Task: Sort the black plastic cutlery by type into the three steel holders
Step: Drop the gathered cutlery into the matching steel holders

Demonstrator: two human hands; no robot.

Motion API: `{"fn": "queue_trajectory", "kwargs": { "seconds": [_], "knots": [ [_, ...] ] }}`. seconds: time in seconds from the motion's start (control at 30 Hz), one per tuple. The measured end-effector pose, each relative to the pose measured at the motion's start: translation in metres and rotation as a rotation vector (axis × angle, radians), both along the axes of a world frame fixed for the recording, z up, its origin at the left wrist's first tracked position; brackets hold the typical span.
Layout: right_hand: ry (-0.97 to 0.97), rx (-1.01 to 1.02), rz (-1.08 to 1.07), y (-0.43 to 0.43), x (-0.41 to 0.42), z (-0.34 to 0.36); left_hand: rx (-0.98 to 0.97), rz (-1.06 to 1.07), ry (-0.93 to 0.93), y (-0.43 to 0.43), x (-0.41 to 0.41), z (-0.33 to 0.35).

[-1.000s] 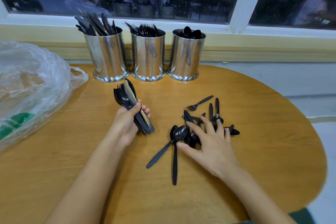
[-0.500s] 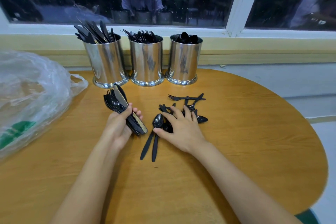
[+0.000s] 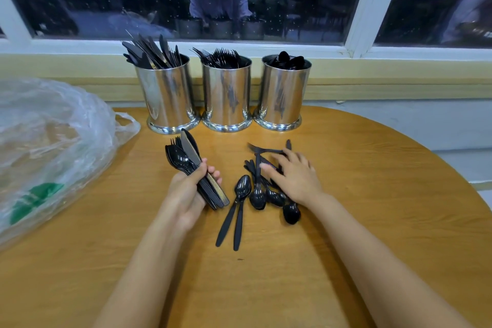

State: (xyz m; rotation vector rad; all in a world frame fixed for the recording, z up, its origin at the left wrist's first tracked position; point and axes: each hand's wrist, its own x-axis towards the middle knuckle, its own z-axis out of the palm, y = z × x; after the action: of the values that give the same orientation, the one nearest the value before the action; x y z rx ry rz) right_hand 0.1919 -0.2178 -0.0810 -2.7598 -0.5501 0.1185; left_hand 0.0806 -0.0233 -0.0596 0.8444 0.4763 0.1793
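Three steel holders stand in a row at the table's back: the left holder [image 3: 166, 93] has knives, the middle holder [image 3: 226, 96] forks, the right holder [image 3: 282, 94] spoons. My left hand [image 3: 186, 192] grips a mixed bundle of black cutlery [image 3: 190, 160], spoons, forks and a knife pointing away from me. My right hand [image 3: 295, 176] rests with spread fingers on a loose pile of black cutlery [image 3: 262, 189] on the table. Two spoons [image 3: 237, 208] lie side by side between my hands.
A crumpled clear plastic bag [image 3: 50, 141] with a green mark covers the table's left side. The round wooden table [image 3: 386, 194] curves away at the right. A window sill and dark window sit right behind the holders.
My right hand has swept the loose pile leftward and closer to the two spoons. My left hand keeps hold of its bundle. The view has shifted a little.
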Motion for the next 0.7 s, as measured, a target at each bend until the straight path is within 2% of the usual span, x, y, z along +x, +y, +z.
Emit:
{"fn": "queue_trajectory", "kwargs": {
  "seconds": [0.2, 0.4, 0.53, 0.7],
  "knots": [
    [-0.024, 0.114, 0.122, 0.016, -0.027, 0.007, 0.024, 0.010, 0.010, -0.001, 0.001, -0.001],
    [-0.160, 0.370, 0.018, -0.006, -0.012, 0.022, -0.001, 0.011, 0.008, 0.003, 0.001, -0.003],
    [-0.124, 0.344, -0.042, -0.014, 0.006, 0.024, -0.010, 0.016, 0.013, 0.005, 0.002, -0.003],
    [-0.067, 0.267, 0.025, 0.003, 0.004, 0.025, -0.010, 0.019, 0.019, 0.006, 0.002, -0.004]
  ]
}}
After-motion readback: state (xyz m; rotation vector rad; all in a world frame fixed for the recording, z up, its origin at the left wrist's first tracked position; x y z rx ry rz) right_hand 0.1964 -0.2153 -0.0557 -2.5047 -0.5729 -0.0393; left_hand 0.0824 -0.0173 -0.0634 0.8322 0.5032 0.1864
